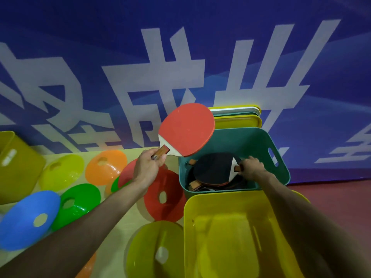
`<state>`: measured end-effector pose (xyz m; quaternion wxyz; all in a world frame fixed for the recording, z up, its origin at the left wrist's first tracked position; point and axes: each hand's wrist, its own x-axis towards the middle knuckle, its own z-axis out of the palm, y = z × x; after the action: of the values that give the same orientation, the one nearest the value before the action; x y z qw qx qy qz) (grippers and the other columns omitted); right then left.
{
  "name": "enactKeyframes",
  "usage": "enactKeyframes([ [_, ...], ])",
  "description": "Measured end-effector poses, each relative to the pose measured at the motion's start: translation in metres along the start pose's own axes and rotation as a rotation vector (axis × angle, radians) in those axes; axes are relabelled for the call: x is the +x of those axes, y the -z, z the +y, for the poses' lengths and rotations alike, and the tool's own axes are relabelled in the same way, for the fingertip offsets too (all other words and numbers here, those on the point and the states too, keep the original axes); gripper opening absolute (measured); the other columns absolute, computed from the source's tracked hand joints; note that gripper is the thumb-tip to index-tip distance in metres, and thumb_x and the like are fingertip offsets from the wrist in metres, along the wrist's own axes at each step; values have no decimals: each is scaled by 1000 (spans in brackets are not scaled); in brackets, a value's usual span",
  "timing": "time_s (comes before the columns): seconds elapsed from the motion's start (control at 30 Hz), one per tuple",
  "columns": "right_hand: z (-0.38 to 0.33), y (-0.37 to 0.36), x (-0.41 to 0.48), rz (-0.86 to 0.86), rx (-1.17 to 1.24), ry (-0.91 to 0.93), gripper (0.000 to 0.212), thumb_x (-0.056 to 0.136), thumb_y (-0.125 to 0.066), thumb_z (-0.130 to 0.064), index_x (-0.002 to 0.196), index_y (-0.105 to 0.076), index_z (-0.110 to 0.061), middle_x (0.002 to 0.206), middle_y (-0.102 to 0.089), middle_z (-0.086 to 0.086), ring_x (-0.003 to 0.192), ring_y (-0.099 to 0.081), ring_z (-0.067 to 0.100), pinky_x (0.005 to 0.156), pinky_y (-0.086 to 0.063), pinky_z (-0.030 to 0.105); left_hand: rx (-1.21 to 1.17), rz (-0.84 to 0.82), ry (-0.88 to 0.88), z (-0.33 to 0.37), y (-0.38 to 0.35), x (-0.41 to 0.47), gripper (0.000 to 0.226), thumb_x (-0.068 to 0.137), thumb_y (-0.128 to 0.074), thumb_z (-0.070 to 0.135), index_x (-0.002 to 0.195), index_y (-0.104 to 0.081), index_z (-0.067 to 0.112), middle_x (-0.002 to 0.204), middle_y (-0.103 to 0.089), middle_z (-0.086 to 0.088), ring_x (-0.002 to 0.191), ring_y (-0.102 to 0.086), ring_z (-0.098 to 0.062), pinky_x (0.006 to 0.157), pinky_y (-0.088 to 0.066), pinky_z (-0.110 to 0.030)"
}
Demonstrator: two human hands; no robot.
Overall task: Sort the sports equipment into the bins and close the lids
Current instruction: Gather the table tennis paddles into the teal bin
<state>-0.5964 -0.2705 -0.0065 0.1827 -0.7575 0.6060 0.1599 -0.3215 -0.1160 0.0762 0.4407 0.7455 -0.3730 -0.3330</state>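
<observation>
Left hand [148,167] grips raised red paddle [186,129]; right hand [251,167], black paddle [214,167].

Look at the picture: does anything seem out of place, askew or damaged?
Nothing looks damaged. The disc cones lie scattered and overlapping left of the teal bin, unsorted, and the lids stand against the wall behind it, not on any bin.

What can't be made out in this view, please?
Head view: how many paddles lie in the teal bin; the black paddle on top covers them.
Head view: near end of the yellow bin, cut by the bottom edge.
Head view: the count of stacked lids; the red paddle overlaps them.
</observation>
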Motion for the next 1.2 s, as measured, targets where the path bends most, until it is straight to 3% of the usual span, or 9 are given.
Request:
enactKeyframes([
  [0.1,-2,-1,0,-6,102,17,29,86,-63,-25,105,-65,-3,114,-62,18,104,-59,33,89,-50,36,51,-32,-8,-3,-4,2,27,91,-59,16,118,-63,17,116,-59,-3,107,-55,-21,95,-43,-40],
  [0.2,-9,12,-5,75,301,34,21,89,-57,-19,99,-69,-4,104,-69,16,98,-63,31,78,-47,31,103,-36,-26,-5,-14,2,27,89,-60,17,117,-64,16,112,-59,-5,103,-56,-24,90,-43,-40],
  [0.37,-34,55,-31,88,1320,102,30,101,-43,-31,105,-61,-7,92,-58,11,72,-60,21,66,-52,35,164,-36,-43,-1,-26,1,25,89,-61,18,114,-65,16,109,-60,-6,99,-57,-25,90,-45,-45],
  [0.43,-40,70,-43,51,1440,182,36,100,-42,-41,108,-61,-11,89,-59,6,74,-60,19,66,-55,34,212,-34,-73,2,-30,0,23,89,-61,18,112,-65,14,108,-58,-4,97,-57,-24,88,-46,-44],
  [0.5,-44,79,-49,86,1469,193,35,95,-51,-42,105,-63,-10,86,-60,5,75,-61,20,62,-55,36,244,-36,-88,3,-33,0,25,88,-63,19,113,-65,15,111,-57,-1,98,-57,-22,87,-47,-42],
  [0.6,-46,79,-50,199,1427,95,27,92,-62,-23,112,-61,-6,89,-63,9,74,-63,20,55,-56,34,269,-39,-111,3,-37,2,32,85,-65,21,116,-63,15,115,-56,0,100,-57,-20,84,-45,-35],
  [0.8,-24,63,-42,286,1434,-111,24,92,-61,-15,112,-65,-3,91,-65,12,69,-61,20,45,-51,27,261,-226,-54,6,-55,11,36,84,-68,20,119,-63,15,111,-64,-3,98,-59,-20,85,-46,-35],
  [0.97,1,47,-25,350,1374,-323,27,91,-62,-21,113,-67,-6,101,-69,13,90,-66,32,77,-58,52,248,-271,-85,10,-75,14,30,86,-63,11,116,-63,15,112,-61,-6,99,-58,-17,81,-44,-25],
  [1.2,19,31,-7,304,1130,-421,32,91,-61,-24,116,-65,-4,101,-66,16,90,-64,34,80,-57,49,268,-314,-90,9,-90,23,32,84,-56,1,108,-62,21,112,-61,-5,102,-59,-16,91,-45,-29],
])
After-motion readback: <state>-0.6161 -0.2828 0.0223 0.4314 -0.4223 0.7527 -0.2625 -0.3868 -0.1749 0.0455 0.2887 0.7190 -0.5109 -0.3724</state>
